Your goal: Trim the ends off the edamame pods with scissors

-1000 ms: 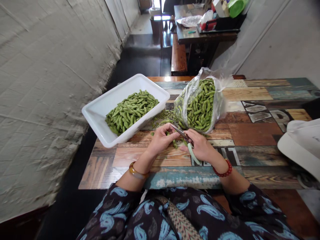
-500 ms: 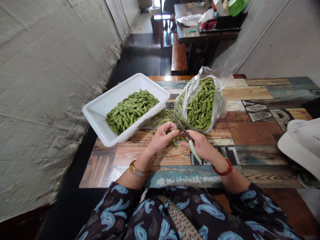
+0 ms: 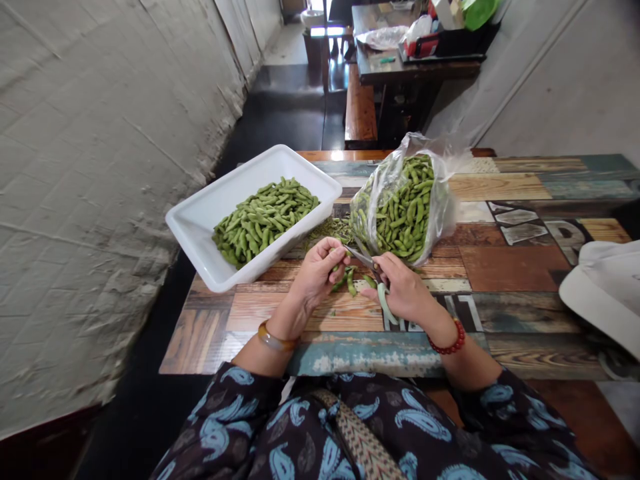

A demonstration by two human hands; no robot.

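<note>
Scissors (image 3: 384, 303) with pale green handles are gripped in my right hand (image 3: 404, 288). Their blades point left, the tips close to the fingertips of my left hand (image 3: 323, 268). That hand is closed in a pinch on a green edamame pod, mostly hidden by the fingers. Several loose edamame pods (image 3: 351, 283) lie on the table between my hands. Beyond my left hand is a white plastic tub (image 3: 193, 248) with a heap of edamame pods (image 3: 265, 220) in it. A clear plastic bag (image 3: 371, 217) full of pods stands open beyond my right hand.
Small green trimmings (image 3: 325, 231) are scattered between tub and bag on the patterned wooden table (image 3: 515, 270). A white cap (image 3: 603, 287) lies at the right edge. A rough pale wall (image 3: 90, 173) rises on the left. Farther back stands another table (image 3: 367, 70) with a bench (image 3: 360, 110).
My left fingers have curled in more, and the scissors have turned so that their blades point farther left toward the left fingertips. Tub and bag stay in place; the view shifts slightly.
</note>
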